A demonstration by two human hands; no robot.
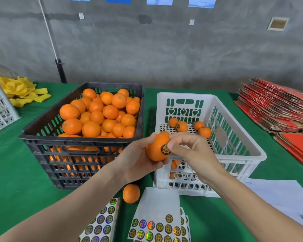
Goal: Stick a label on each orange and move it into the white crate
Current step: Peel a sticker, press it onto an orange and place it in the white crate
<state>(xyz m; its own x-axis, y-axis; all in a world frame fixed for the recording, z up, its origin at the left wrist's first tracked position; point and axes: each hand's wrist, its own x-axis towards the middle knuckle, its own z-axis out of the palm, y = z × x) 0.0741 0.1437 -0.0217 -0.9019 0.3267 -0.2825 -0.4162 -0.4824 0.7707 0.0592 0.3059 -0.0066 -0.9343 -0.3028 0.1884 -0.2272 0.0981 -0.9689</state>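
1. Nearest, at 6 o'clock: label sheets (pixel 157 224) flat on the green cloth; loose orange (pixel 131 193) just beyond.
2. With left hand (pixel 136 161): cups held orange (pixel 155 151) from below, fingers wrapped round it.
3. With right hand (pixel 187 149): pinches and presses label (pixel 165 149) onto the fruit's 3 o'clock face, fingers curled.
4. Key relation: white crate (pixel 185 95) at 1 o'clock from the grip, near wall directly under the fruit. Right hand nearer, but fruit carried in left. Judged: short forward drop.
5. Beyond: a few oranges (pixel 182 126) on the crate's far floor; black crate (pixel 80 142) at 10 o'clock, full.
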